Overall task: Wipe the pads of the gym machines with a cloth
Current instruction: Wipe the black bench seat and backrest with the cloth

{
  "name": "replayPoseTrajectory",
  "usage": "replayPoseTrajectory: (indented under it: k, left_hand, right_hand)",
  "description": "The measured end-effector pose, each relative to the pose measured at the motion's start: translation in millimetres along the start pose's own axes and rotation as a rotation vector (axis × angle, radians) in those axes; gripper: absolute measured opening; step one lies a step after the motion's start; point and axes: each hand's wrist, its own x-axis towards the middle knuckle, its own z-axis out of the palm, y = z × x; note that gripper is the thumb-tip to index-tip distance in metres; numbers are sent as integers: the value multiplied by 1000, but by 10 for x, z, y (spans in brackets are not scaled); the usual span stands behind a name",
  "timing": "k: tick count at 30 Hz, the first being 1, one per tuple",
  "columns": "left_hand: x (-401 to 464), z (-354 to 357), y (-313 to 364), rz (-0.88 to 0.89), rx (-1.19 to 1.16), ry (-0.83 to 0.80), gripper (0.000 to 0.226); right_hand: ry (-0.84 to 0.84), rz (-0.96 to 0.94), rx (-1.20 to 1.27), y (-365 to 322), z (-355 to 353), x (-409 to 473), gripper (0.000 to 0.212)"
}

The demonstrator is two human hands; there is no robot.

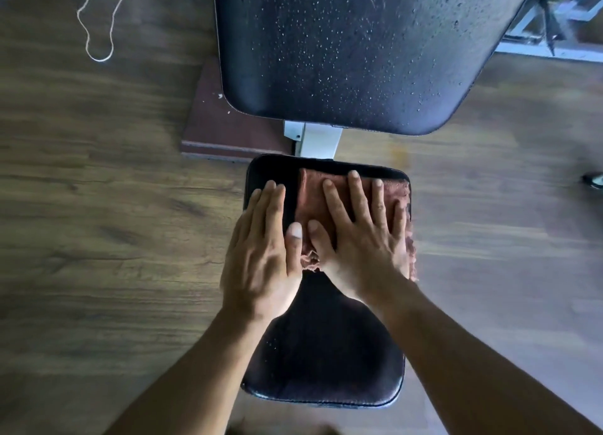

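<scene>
Cloth (pixel 313 203) mostly under hands, perhaps folded

Two pads (pixel 359 49), one cloth (pixel 313 199), two hands (pixel 261 255)

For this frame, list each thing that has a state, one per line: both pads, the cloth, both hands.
Back pad: speckled with droplets, not being wiped.
Seat pad: droplets on the near part, cloth on the far end.
Cloth: folded, pressed flat on the seat pad.
Right hand: fingers spread, pressing the cloth.
Left hand: flat on the seat pad, thumb at the cloth's edge.
</scene>
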Motion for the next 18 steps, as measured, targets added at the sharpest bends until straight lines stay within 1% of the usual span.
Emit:
replayPoseTrajectory:
  k: [5,6,7,8,9,10,11,12,14,16,18]
  left_hand:
    - [-7,10,-17,-52,-112,121,56]
    - [-11,-1,-17,-75,-124,142,59]
    - [-13,-20,-22,-101,-126,158,61]
    - [-4,-40,-24,-117,-104,159,63]
    - [24,-67,-18,-118,-53,140,62]
    - [102,-99,1,-104,22,112,62]
    - [215,-113,30,-76,94,78,61]
    - [356,-110,84,-38,135,38,61]
    - [654,-93,262,23,121,-90,63]
    - [835,36,410,61,133,-273,62]
    - [831,176,421,84,269,-364,62]
  right_hand:
    - [-30,-175,24,-311,-29,344,66]
    - [-23,-220,78,-300,-54,356,65]
    - [1,-255,179,-247,-90,355,63]
    - [70,-264,302,-160,-131,340,62]
    - [178,-233,394,-37,-147,324,62]
    - [294,-164,427,97,-161,326,62]
    - [370,-70,422,226,-157,339,62]
    - [369,22,410,323,-145,343,63]
    - [264,102,422,391,-84,315,66]
    - [221,100,417,386,-15,267,69]
    - [235,62,377,383,13,245,75]
